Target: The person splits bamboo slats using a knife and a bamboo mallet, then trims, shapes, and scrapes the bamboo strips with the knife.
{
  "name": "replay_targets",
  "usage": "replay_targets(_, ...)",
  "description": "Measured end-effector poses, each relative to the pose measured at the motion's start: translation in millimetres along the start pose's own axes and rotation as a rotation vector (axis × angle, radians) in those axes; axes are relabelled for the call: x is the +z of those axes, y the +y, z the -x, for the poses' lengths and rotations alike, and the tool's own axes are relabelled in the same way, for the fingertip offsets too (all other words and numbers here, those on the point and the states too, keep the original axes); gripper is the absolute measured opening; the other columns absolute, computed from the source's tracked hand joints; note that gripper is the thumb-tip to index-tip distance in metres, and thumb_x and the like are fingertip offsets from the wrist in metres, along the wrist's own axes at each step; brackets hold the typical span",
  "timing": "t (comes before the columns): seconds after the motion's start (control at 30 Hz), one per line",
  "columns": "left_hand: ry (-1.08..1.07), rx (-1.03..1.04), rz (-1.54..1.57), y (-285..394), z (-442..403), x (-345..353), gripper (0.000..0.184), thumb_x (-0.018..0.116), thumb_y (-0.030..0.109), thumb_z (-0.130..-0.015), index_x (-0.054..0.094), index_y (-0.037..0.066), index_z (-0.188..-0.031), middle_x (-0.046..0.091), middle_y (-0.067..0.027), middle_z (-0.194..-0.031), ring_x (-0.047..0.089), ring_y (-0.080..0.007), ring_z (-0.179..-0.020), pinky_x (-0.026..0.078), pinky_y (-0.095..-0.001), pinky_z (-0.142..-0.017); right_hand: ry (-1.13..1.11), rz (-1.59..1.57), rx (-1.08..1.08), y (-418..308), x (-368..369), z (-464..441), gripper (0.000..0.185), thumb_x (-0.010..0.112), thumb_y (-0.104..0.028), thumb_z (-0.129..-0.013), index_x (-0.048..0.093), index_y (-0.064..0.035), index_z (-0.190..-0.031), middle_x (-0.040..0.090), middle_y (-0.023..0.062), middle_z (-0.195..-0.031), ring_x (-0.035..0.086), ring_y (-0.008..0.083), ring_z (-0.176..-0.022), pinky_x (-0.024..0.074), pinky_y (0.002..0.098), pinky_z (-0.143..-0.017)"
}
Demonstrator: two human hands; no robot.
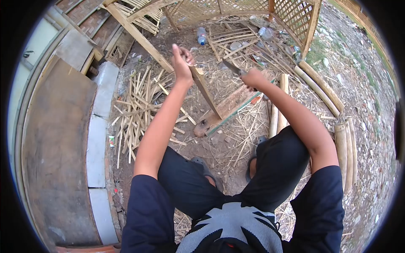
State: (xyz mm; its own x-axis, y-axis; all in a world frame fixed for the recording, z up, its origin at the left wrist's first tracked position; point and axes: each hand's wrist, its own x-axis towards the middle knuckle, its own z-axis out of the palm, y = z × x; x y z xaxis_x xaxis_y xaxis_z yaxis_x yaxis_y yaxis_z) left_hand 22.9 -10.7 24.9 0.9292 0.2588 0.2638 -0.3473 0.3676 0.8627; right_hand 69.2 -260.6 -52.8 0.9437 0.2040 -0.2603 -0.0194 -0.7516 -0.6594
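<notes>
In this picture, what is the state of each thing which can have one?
Narrow brown wooden piece: tilted, held in left hand
Dark-bladed knife: raised, held in right hand, apart from the piece
Thin pale wooden strips: loosely piled
Clear plastic bottle with blue cap: closed, lying down
Long brown wooden plank: lying flat

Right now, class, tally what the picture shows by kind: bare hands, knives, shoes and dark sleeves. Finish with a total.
Hands: 2, left hand and right hand
Knife: 1
Shoes: 2, left shoe and right shoe
Sleeves: 2, left sleeve and right sleeve
Total: 7
</notes>
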Motion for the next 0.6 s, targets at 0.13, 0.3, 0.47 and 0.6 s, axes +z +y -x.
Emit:
replay_targets(0.13, 0.058, 0.039, 0.083, -1, -9, -9, 0.051, 0.041, 0.052, -0.1, 0.034, 0.013, -0.068, 0.032, 0.0025, -0.058, 0.029, -0.0083, -0.05, 0.027, -0.0243, -0.048, -0.14, -0.772, 0.061, -43, -11, 24, 0.028, 0.06, -0.02, -0.089, 0.06, 0.0059, -0.099, 0.064, 0.0117, -0.077, 0.065, 0.0168, -0.061, 0.0544, 0.0291, -0.054)
replay_targets(0.3, 0.116, 0.084, 0.164, -7, -17, -23, 0.032, 0.048, 0.033, -0.098, 0.043, 0.011, -0.075, 0.039, 0.0002, -0.065, 0.038, -0.0097, -0.058, 0.033, -0.0251, -0.054, -0.203, -0.863, -0.069, -93, -29, 68, 0.023, 0.059, -0.016, -0.089, 0.055, 0.0061, -0.092, 0.057, 0.0073, -0.069, 0.055, 0.0133, -0.051, 0.0474, 0.0273, -0.046)
replay_targets(0.47, 0.183, 0.187, -0.122, -16, -17, -27, 0.01, 0.047, 0.018, -0.091, 0.051, 0.008, -0.092, 0.047, -0.0018, -0.082, 0.046, -0.0123, -0.077, 0.04, -0.0265, -0.071, -0.138, -0.715, -0.125, -121, -22, 110, 0.023, 0.06, -0.02, -0.09, 0.057, 0.0025, -0.095, 0.053, 0.0021, -0.068, 0.051, 0.0096, -0.05, 0.0431, 0.0267, -0.045)
replay_targets(0.6, 0.261, 0.247, -0.286, -21, -10, -27, 0.019, 0.045, 0.024, -0.096, 0.048, 0.008, -0.105, 0.048, -0.004, -0.098, 0.046, -0.0143, -0.09, 0.039, -0.0298, -0.084, -0.055, -0.672, -0.18, -125, -13, 114, 0.024, 0.061, -0.02, -0.09, 0.055, 0.0028, -0.091, 0.053, 0.004, -0.066, 0.052, 0.0111, -0.047, 0.042, 0.0285, -0.042)
